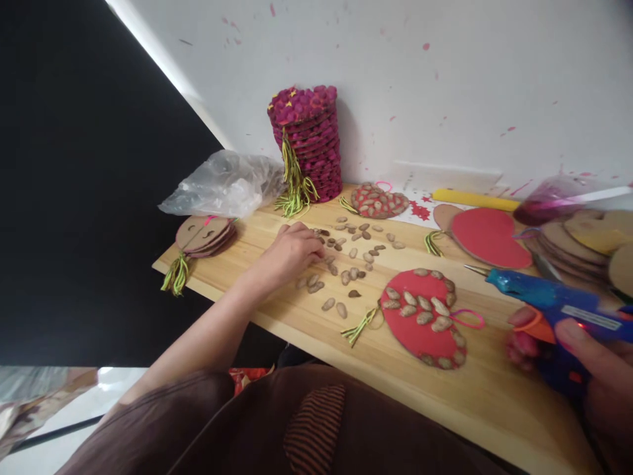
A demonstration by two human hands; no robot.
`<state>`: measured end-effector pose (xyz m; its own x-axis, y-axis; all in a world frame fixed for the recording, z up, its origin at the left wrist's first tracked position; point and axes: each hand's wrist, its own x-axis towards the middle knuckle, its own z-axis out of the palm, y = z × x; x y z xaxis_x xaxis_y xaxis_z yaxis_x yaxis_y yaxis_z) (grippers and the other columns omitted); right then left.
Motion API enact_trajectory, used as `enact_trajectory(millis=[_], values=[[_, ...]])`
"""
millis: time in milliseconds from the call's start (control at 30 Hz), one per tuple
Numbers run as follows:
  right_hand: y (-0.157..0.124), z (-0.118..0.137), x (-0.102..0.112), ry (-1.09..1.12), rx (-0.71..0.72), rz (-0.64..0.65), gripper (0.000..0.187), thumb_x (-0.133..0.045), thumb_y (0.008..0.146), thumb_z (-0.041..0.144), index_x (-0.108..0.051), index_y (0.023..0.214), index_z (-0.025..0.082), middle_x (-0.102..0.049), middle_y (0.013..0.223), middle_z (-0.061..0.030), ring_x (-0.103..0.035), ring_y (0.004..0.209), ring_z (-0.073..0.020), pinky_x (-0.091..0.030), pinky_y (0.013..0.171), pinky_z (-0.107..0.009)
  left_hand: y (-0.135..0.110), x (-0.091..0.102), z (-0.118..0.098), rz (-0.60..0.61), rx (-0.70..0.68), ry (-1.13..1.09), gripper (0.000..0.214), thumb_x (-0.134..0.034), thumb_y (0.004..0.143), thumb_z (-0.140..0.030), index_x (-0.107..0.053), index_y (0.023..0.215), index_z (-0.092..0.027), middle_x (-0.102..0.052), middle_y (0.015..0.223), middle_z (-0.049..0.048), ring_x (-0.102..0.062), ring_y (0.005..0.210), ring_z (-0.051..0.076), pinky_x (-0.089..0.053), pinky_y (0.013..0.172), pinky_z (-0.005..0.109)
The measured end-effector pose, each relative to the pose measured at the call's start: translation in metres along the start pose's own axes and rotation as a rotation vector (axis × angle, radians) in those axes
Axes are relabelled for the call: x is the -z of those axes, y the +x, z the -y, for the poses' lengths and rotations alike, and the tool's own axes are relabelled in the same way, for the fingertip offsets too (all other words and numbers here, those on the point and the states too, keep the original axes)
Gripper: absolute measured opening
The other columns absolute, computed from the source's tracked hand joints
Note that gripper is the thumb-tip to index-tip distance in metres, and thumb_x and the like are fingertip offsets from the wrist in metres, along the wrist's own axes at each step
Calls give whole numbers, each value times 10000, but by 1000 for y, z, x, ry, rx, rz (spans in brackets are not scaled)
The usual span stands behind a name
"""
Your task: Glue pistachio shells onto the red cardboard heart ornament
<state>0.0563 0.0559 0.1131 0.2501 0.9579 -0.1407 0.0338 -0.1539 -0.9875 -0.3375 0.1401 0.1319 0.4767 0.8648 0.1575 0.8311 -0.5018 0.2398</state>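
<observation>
My left hand [291, 254] reaches over the wooden table [484, 389] into a scatter of loose seeds [353, 254], fingers curled and pinching among them; what they grip is hidden. My right hand [588, 359] at the right edge grips a blue hot glue gun [548, 297], nozzle pointing left. Between the hands lies a red oval card [420, 323] with several seeds stuck on it, a pink loop at its right and a yellow-green tassel [361, 326] at its left.
A tall stack of magenta decorated discs [309, 142] stands by the white wall. A clear plastic bag [222, 185] and a pile of brown discs [202, 234] lie at left. A finished seed piece [378, 201], red heart [487, 237] and cardboard ovals [583, 241] sit at right.
</observation>
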Motion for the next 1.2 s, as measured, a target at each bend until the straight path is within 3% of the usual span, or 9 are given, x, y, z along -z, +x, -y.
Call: enact_trajectory(millis=[100,300,533,733,1200], values=[[-4,8,-1,34,-73,53,352,-810,674,507,-691,842,221,-622,649,-39,-630,607,-212,-509,467,-270,-2,-4,5,-22,-35,-7,130,-631,913,-202,-750,864,-180,-713,886,58,-564,928,217,-386,886,372],[-5,15,-6,62,-69,98,310,-796,710,480,-702,816,203,-618,608,-21,-589,531,-164,-489,464,-249,-2,-8,13,-59,-64,-19,124,-645,914,-221,-766,895,-202,-722,877,49,-574,906,209,-390,884,368],[7,-2,11,8,-102,113,347,-836,644,481,-721,831,213,-644,623,-56,-635,553,-214,-523,459,-278,0,-5,7,-45,-65,8,104,-660,897,-187,-748,845,-165,-724,860,60,-568,895,217,-406,862,363],[4,0,10,5,-146,58,378,-861,599,484,-683,809,224,-643,673,-59,-619,578,-209,-527,464,-270,0,-9,13,-105,-78,-16,91,-691,877,-194,-751,815,-165,-724,810,58,-575,848,216,-423,821,362],[13,-8,19,-12,-166,109,450,-884,545,478,-679,852,220,-649,665,-61,-637,578,-246,-541,479,-320,-4,-13,17,-140,-144,-28,150,-639,917,-202,-741,817,-155,-716,793,68,-598,834,204,-472,828,358]])
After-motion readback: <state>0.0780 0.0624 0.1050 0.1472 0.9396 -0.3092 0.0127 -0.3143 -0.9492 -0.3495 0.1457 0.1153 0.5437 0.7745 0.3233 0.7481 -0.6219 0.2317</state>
